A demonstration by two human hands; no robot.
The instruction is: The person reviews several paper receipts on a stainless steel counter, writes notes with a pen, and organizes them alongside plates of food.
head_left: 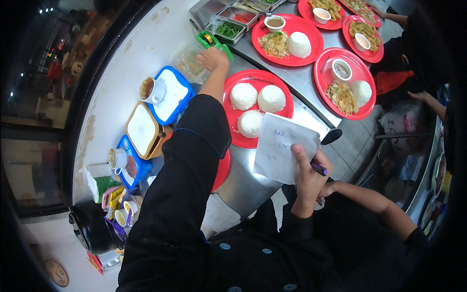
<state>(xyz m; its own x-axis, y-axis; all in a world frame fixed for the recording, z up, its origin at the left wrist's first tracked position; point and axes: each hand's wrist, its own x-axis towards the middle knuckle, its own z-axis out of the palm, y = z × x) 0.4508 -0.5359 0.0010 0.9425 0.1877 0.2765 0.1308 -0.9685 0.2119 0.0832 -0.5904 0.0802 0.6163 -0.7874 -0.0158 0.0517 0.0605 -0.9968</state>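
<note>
Black sleeve (192, 155) passes left of the red plate (247, 76)

Three rice mounds (250, 124) stand on this plate, upon the bench (243, 170). At the plate's near right side, the right hand (311, 175) has its fingers pinching a paper note (278, 146), with a purple pen (318, 169). Beyond the plate's left, the left hand (213, 59) is near a green tape dispenser (220, 45) and a clear container (187, 65); how its fingers stand, I cannot tell.
</note>
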